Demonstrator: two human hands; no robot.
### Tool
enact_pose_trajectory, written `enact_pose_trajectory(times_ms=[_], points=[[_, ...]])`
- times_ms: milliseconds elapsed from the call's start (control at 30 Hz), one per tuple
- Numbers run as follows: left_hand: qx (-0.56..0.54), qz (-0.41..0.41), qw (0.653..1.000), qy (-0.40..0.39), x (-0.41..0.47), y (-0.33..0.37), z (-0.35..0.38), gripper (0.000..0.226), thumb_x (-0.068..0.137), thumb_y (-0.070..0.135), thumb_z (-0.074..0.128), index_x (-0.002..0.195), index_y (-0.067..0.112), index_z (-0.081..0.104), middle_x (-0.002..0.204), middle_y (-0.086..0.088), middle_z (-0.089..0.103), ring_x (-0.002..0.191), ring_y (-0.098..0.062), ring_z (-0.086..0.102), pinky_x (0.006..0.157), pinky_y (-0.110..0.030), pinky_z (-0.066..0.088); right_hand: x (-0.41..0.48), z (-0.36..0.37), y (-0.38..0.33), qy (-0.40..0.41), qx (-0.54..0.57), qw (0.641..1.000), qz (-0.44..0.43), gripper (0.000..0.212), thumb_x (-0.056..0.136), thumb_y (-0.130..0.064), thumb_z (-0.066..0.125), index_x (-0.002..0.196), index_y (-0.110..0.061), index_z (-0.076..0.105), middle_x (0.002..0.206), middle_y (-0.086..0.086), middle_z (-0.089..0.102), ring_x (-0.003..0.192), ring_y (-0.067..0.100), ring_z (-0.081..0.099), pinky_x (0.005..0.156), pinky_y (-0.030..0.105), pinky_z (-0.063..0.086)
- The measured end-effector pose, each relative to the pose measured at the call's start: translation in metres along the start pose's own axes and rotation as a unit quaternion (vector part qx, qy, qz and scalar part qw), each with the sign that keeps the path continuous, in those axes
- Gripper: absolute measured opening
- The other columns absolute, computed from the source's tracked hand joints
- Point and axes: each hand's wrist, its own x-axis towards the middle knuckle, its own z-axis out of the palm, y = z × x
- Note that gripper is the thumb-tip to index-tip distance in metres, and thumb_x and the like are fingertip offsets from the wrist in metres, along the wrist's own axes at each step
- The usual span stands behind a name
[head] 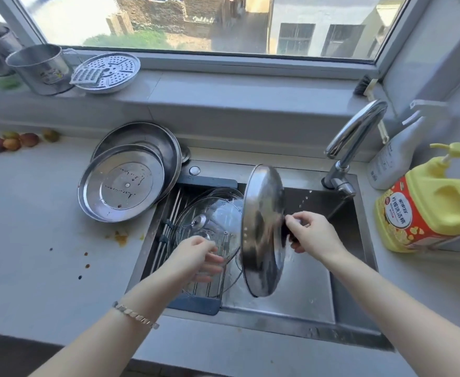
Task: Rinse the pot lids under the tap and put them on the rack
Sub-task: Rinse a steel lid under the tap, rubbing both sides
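A steel pot lid [261, 229] stands on edge over the sink [305, 289], its domed top facing right. My right hand [309, 232] grips the dark knob on that top. Glass lids [209, 221] lie on the rack [169, 235] across the left part of the sink. My left hand [196, 258] hovers over them with relaxed fingers, just left of the steel lid, holding nothing. The chrome tap [351, 142] rises at the back right; a few drops fall near its base. Two steel lids [125, 183] lean upside down on the counter left of the sink.
A yellow detergent jug [427, 205] and a white bottle [395, 151] stand right of the sink. On the windowsill sit steel pots [39, 69] and a steamer plate [109, 72]. Small fruits [14, 141] and food spots lie on the left counter.
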Motion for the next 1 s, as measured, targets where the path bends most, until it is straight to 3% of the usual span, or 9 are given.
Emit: enact_pose_trajectory(times_ms=[67, 133, 233, 433, 533, 667, 833, 1000], points=[[-0.006, -0.014, 1.000, 0.021, 0.002, -0.014, -0.017, 0.011, 0.097, 0.019, 0.042, 0.096, 0.014, 0.052, 0.099, -0.011, 0.068, 0.081, -0.023, 0.069, 0.068, -0.033, 0.054, -0.002, 0.009, -0.008, 0.002, -0.039, 0.999, -0.007, 0.021, 0.084, -0.037, 0.060, 0.084, -0.017, 0.066, 0.061, -0.002, 0.061, 0.053, 0.016, 0.058, 0.068, 0.035, 0.054], [-0.016, -0.018, 0.998, 0.056, 0.006, -0.026, -0.035, 0.011, 0.098, 0.019, 0.041, 0.104, 0.014, 0.049, 0.101, -0.010, 0.066, 0.081, -0.023, 0.068, 0.074, -0.037, 0.054, -0.006, 0.024, -0.020, 0.005, -0.089, 0.996, -0.029, 0.022, 0.082, -0.042, 0.062, 0.089, -0.022, 0.064, 0.074, -0.007, 0.062, 0.070, 0.016, 0.058, 0.069, 0.028, 0.046], [-0.041, -0.026, 0.995, 0.092, 0.010, -0.042, -0.062, 0.014, 0.097, 0.017, 0.041, 0.110, 0.014, 0.045, 0.108, -0.014, 0.062, 0.079, -0.023, 0.066, 0.071, -0.035, 0.052, -0.005, 0.053, -0.044, 0.018, -0.182, 0.979, -0.085, 0.031, 0.080, -0.048, 0.061, 0.100, -0.024, 0.061, 0.091, -0.008, 0.060, 0.089, 0.015, 0.055, 0.075, 0.026, 0.039], [-0.038, -0.033, 0.994, 0.101, 0.014, -0.060, -0.096, 0.007, 0.096, 0.015, 0.040, 0.100, 0.016, 0.047, 0.107, -0.013, 0.061, 0.077, -0.021, 0.064, 0.082, -0.038, 0.051, 0.025, 0.119, -0.080, -0.041, -0.361, 0.920, -0.147, 0.029, 0.079, -0.045, 0.059, 0.092, -0.019, 0.058, 0.097, 0.002, 0.061, 0.094, 0.023, 0.057, 0.068, 0.029, 0.041], [-0.045, -0.035, 0.994, 0.098, 0.015, -0.066, -0.103, 0.009, 0.095, 0.015, 0.041, 0.102, 0.015, 0.046, 0.108, -0.013, 0.061, 0.079, -0.022, 0.063, 0.079, -0.037, 0.051, 0.027, 0.149, -0.085, -0.075, -0.441, 0.880, -0.158, 0.024, 0.081, -0.040, 0.058, 0.078, -0.020, 0.046, 0.091, 0.003, 0.054, 0.084, 0.024, 0.053, 0.063, 0.028, 0.035], [-0.076, -0.032, 0.992, 0.099, 0.016, -0.070, -0.114, 0.010, 0.094, 0.013, 0.041, 0.102, 0.015, 0.047, 0.108, -0.014, 0.061, 0.078, -0.024, 0.062, 0.068, -0.032, 0.046, 0.030, 0.186, -0.078, -0.083, -0.471, 0.865, -0.155, 0.028, 0.083, -0.036, 0.055, 0.102, -0.015, 0.053, 0.096, 0.006, 0.055, 0.077, 0.025, 0.049, 0.061, 0.030, 0.038], [-0.087, -0.032, 0.991, 0.096, 0.022, -0.075, -0.125, 0.014, 0.095, 0.014, 0.041, 0.107, 0.013, 0.048, 0.106, -0.012, 0.062, 0.083, -0.025, 0.063, 0.077, -0.036, 0.049, 0.025, 0.220, -0.062, -0.100, -0.481, 0.859, -0.141, 0.040, 0.089, -0.042, 0.051, 0.118, -0.015, 0.047, 0.113, 0.011, 0.054, 0.097, 0.030, 0.058, 0.063, 0.030, 0.037], [-0.088, -0.036, 0.991, 0.099, 0.031, -0.078, -0.131, 0.015, 0.094, 0.013, 0.041, 0.108, 0.011, 0.048, 0.109, -0.014, 0.062, 0.082, -0.024, 0.062, 0.065, -0.028, 0.047, 0.014, 0.238, -0.058, -0.081, -0.496, 0.855, -0.129, 0.051, 0.093, -0.044, 0.045, 0.131, -0.010, 0.038, 0.125, 0.015, 0.044, 0.105, 0.032, 0.055, 0.071, 0.036, 0.046]])
